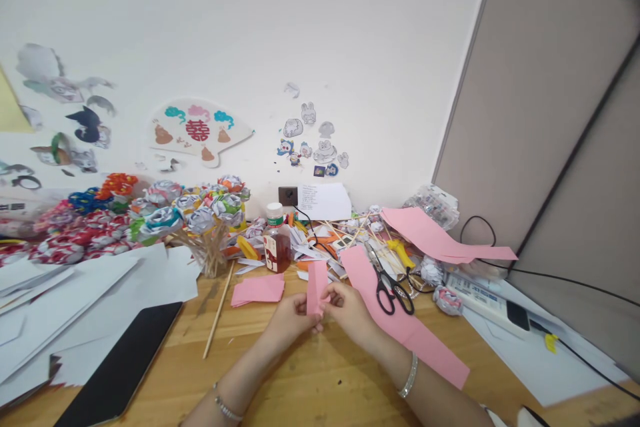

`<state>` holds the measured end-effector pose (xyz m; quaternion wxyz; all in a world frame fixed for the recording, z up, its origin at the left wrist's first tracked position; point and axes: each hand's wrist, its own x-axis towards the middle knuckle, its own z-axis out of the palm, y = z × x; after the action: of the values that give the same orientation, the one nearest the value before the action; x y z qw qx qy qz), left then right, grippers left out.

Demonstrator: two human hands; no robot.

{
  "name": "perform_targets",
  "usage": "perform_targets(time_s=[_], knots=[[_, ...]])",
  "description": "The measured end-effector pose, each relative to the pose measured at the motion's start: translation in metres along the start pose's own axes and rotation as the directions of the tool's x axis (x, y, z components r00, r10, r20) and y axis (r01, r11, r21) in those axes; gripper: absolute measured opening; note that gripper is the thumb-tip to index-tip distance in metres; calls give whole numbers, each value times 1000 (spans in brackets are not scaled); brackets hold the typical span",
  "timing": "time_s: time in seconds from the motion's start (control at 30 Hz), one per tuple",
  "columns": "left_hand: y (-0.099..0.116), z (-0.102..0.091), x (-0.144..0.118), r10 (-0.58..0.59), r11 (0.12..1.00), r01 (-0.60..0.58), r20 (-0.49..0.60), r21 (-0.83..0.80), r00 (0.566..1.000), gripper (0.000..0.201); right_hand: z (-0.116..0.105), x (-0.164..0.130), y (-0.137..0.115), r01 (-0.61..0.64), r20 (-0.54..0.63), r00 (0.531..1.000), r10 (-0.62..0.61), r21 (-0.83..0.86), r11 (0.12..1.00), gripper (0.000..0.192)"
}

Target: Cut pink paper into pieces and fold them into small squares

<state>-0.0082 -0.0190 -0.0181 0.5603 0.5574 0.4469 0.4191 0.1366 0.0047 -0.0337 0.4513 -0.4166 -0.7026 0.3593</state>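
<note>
My left hand (289,318) and my right hand (350,310) meet above the wooden desk (320,373). Together they pinch a small pink paper strip (317,285) that stands upright between the fingertips. A folded pink paper piece (257,290) lies flat just left of the hands. A long pink paper strip (400,320) runs diagonally on the desk under and beside my right wrist. Black-handled scissors (389,288) rest on that strip, right of my right hand.
Paper flowers on sticks (200,213) stand in a bunch at the back left. A small bottle of brown liquid (277,240) is behind the hands. A dark tablet (123,363) and white sheets (75,300) lie left. A wooden stick (219,312), cables and a large pink sheet (440,237) crowd the right.
</note>
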Motion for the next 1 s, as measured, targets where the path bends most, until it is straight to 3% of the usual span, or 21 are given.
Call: perform_targets(time_s=[0.3,0.57,0.7,0.8,0.87,0.9,0.97,1.0], knots=[[0,0,0,-45,998,45,-12,-36,999,19,1,0,4,5,-39,999,-3,36,999,14],[0,-3,-1,-64,992,60,-31,-110,997,29,-1,0,0,-42,25,999,36,330,943,20],[-2,-2,1,-79,992,75,-39,-104,996,34,0,2,3,-38,88,996,22,180,983,10],[-3,-3,3,-78,997,80,-135,9,988,41,-3,3,5,-8,73,997,2,80,997,7],[-1,-7,4,48,993,-14,-296,118,954,45,-7,3,3,35,47,998,-34,-17,999,5],[0,-9,3,151,979,-83,-384,187,911,45,-9,3,1,62,40,997,-59,-86,994,6],[3,-13,0,402,891,-215,-476,399,782,47,-14,2,-4,130,46,991,-123,-237,963,8],[4,-13,-1,532,803,-265,-444,533,721,47,-15,2,-7,174,56,985,-165,-304,937,10]])
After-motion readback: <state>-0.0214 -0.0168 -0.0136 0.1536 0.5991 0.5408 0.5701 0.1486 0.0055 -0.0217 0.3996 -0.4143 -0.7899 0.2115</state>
